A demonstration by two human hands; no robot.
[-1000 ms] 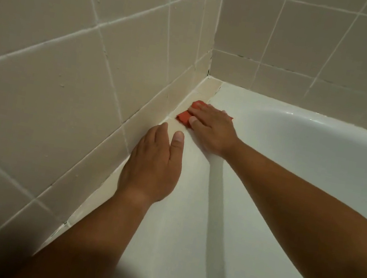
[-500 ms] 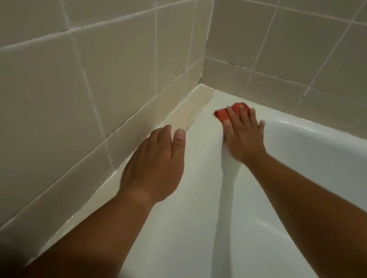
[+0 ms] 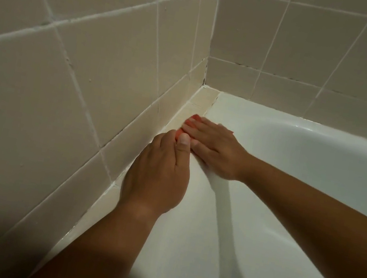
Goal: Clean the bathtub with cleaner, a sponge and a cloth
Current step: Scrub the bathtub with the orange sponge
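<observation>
A white bathtub fills the lower right, its rim running along the tiled wall to the far corner. A red-orange cloth lies on the rim near the wall, mostly covered. My right hand lies flat on the cloth with straight fingers and presses it to the rim. My left hand rests palm down on the rim just in front of it, thumb tip close to the cloth's near edge. No cleaner bottle or sponge is in view.
Beige tiled walls rise directly left of and behind the tub and meet in a corner. A narrow beige ledge runs between wall and rim. The tub's basin opens to the right.
My right hand has slid the cloth back from near the corner toward the wall and my left hand. The left hand has stayed on the rim.
</observation>
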